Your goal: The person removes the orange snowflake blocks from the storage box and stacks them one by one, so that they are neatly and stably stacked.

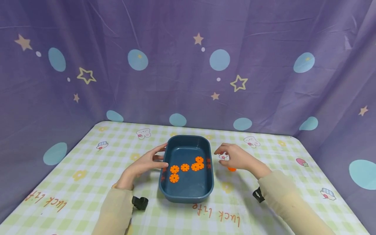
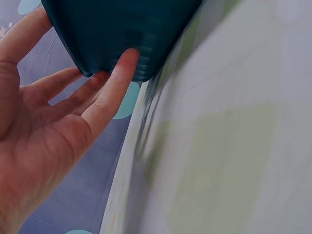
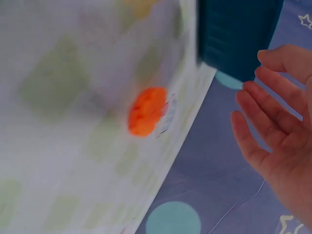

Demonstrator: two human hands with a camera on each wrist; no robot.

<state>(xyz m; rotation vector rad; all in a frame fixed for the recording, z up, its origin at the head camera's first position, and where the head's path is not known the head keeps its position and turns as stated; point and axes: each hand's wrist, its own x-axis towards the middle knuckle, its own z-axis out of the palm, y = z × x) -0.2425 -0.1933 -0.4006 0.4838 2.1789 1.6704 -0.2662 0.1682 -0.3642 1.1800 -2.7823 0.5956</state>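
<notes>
A dark blue rectangular plastic box [image 1: 188,191] stands on the table. On its floor lie several orange notched plastic discs [image 1: 185,167], a few overlapping near the right wall. My left hand [image 1: 147,162] holds the box's left side, its thumb at the rim and its other fingers against the outer wall [image 2: 141,29]. To the right of the box, my right hand [image 1: 235,156] hovers over the table with slightly bent, parted fingers and holds nothing. One loose orange disc [image 3: 147,111] lies below it, partly hidden by the hand in the head view and blurred in the right wrist view.
A green-and-white checked cloth [image 1: 97,176] with printed flowers, rabbits and lettering covers the table. Purple curtains [image 1: 182,81] with stars and ovals hang behind and along both sides. Each wrist carries a small black camera mount [image 1: 140,203].
</notes>
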